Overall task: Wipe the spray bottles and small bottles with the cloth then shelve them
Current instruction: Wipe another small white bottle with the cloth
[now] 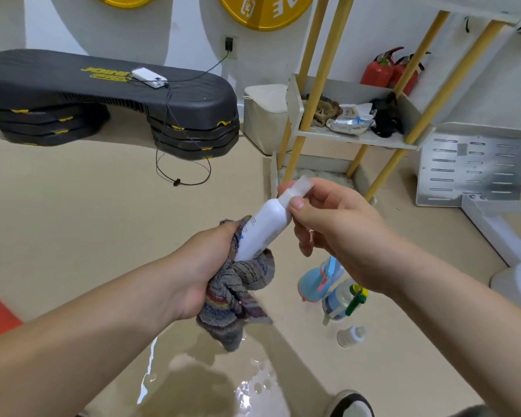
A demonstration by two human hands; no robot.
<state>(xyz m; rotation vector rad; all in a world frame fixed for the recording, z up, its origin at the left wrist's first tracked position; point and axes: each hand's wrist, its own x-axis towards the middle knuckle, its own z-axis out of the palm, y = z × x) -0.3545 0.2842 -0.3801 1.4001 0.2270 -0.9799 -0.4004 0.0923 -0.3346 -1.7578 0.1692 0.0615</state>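
Note:
A white bottle [263, 228] with a clear cap is held tilted between both hands at mid-frame. My right hand [331, 227] pinches its cap end. My left hand [206, 266] grips a striped grey cloth [238, 293] wrapped round the bottle's lower end. On the floor under my right forearm stand a light blue spray bottle [313, 281] and a clear spray bottle with a green and yellow trigger [342, 297]. A small clear bottle [351, 335] lies on its side in front of them.
A white shelf unit with yellow legs [352, 136] stands at the back right, holding rags and packets. Stacked black step platforms [109, 94] with a cabled device sit at the back left. A white bin [263, 115], fire extinguishers [385, 69] and a metal panel [469, 167] stand nearby. My shoe [351, 403] is at the bottom.

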